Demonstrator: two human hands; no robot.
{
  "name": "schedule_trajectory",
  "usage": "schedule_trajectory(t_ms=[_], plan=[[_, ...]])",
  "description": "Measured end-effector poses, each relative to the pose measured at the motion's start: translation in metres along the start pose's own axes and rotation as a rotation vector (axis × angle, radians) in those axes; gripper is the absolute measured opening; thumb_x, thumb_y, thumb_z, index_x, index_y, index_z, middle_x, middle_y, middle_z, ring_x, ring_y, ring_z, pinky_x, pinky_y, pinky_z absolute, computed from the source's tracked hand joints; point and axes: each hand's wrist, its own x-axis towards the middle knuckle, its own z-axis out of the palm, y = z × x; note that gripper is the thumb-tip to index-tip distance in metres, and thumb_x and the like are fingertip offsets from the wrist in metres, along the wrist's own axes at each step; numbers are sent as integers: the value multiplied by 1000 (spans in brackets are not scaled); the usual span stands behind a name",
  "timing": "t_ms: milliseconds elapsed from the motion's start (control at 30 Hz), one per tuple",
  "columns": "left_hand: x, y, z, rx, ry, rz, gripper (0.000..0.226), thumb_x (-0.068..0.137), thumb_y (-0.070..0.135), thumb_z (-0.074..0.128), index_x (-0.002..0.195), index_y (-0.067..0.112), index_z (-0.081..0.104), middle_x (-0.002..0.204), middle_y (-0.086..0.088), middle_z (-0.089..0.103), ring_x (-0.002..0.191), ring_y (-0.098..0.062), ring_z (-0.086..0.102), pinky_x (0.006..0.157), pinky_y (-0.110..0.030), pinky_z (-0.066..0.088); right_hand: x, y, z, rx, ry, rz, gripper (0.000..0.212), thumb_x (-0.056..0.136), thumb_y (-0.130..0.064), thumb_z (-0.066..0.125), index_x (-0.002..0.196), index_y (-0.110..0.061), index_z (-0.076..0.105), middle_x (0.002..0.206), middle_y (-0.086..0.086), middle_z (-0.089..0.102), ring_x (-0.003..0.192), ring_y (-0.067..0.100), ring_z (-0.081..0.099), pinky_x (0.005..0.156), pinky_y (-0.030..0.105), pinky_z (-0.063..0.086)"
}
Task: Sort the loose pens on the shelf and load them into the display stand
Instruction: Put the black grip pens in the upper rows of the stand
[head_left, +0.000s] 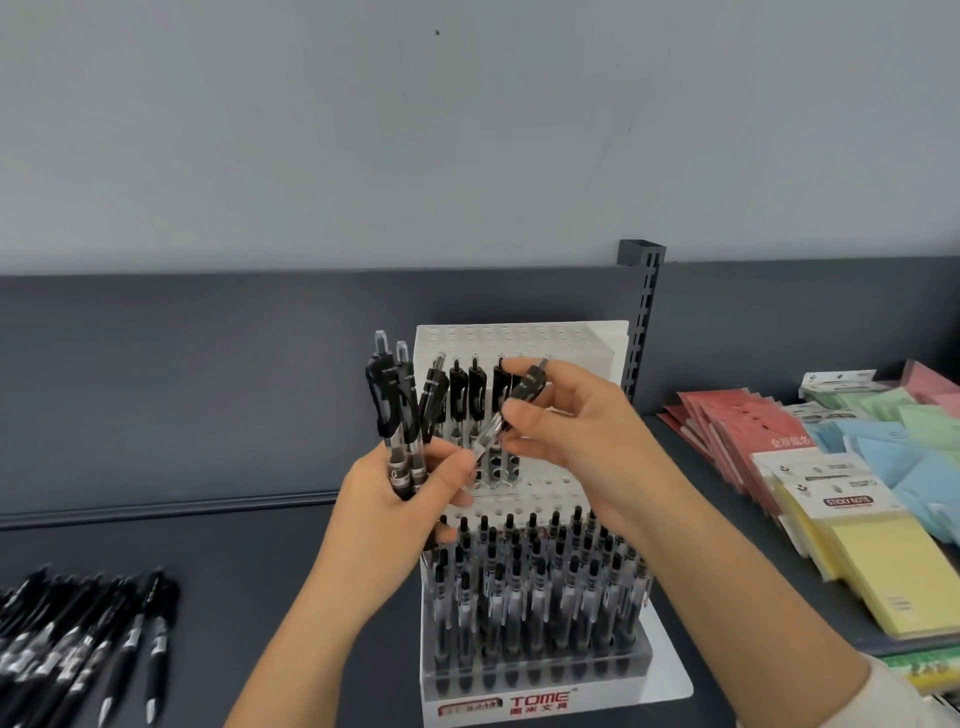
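One pen (491, 428) is pinched slantwise between the thumb and fingers of my right hand (576, 431), just in front of the display stand (519, 338) and its sparsely filled upper tier. My left hand (384, 514) is curled round a bundle (400, 405) of about three upright pens, close against that pen's lower end. If I pull carelessly, the bundle could slip, or the tip could knock seated pens askew. More loose pens (78, 634) lie on the shelf (260, 571) to my left.
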Motion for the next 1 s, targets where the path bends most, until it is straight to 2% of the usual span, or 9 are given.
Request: schedule_trajectory(t_ms=[133, 267, 400, 467, 567, 667, 767, 867, 1000], plan=[[3, -1, -5, -18, 133, -1, 34, 71, 43, 60, 88, 14, 66, 65, 3, 68, 50, -7, 59, 50, -25, 53, 11, -16, -23, -21, 199, -97, 32, 78, -1, 68, 102, -20, 61, 77, 1, 69, 72, 13, 70, 72, 24, 57], [4, -4, -11, 38, 210, -11, 39, 66, 52, 55, 86, 18, 59, 48, 13, 55, 41, -3, 49, 50, -32, 52, 22, -18, -40, -245, 389, -308, 21, 76, -5, 75, 80, -24, 66, 75, -1, 70, 71, 16, 69, 68, 26, 57], [4, -8, -12, 41, 234, 2, 51, 71, 57, 43, 90, 11, 55, 58, 0, 49, 41, -2, 48, 42, -21, 47, 29, -11, -38, -388, 384, -348, 21, 80, -8, 71, 79, -28, 65, 78, -4, 69, 76, 16, 69, 72, 27, 58], [4, -9, -12, 30, 256, -2, 42, 82, 53, 39, 88, 15, 56, 61, -2, 48, 42, -3, 48, 42, -18, 45, 33, -5, -36, -439, 380, -340, 19, 81, -9, 70, 81, -27, 66, 78, -6, 69, 78, 15, 68, 77, 32, 57], [6, -12, -14, 18, 272, -7, 25, 96, 35, 41, 86, 18, 56, 61, -2, 48, 43, -5, 47, 43, -21, 44, 37, 3, -33, -484, 363, -317, 14, 82, -10, 70, 89, -21, 68, 78, -8, 68, 77, 13, 67, 79, 34, 57], [5, -13, -16, 13, 262, -1, 18, 97, 23, 42, 86, 18, 55, 61, -1, 48, 43, -4, 47, 42, -22, 44, 40, 11, -30, -573, 295, -249, 14, 82, -14, 71, 96, -14, 70, 75, -10, 64, 75, 13, 65, 80, 29, 54], [3, -13, -15, 5, 249, 19, 15, 96, 22, 45, 88, 18, 57, 60, 1, 50, 44, -5, 48, 42, -20, 45, 41, 17, -27, -695, 200, -164, 6, 83, -18, 70, 87, -15, 69, 73, -10, 62, 73, 13, 63, 78, 28, 50], [3, -12, -14, -17, 246, 13, 11, 93, 26, 51, 91, 19, 60, 61, 4, 54, 45, -3, 49, 43, -17, 45, 43, 19, -30, -745, 206, -134, 10, 83, -23, 71, 79, -16, 65, 71, -6, 65, 71, 13, 62, 73, 26, 48], [1, -11, -12, -8, 204, 27, 9, 92, 25, 55, 91, 19, 61, 59, 6, 57, 46, -3, 50, 44, -16, 45, 39, 25, -34, -765, 251, -113, 18, 80, -33, 72, 89, -18, 67, 75, -9, 64, 70, 3, 58, 66, 18, 44]])
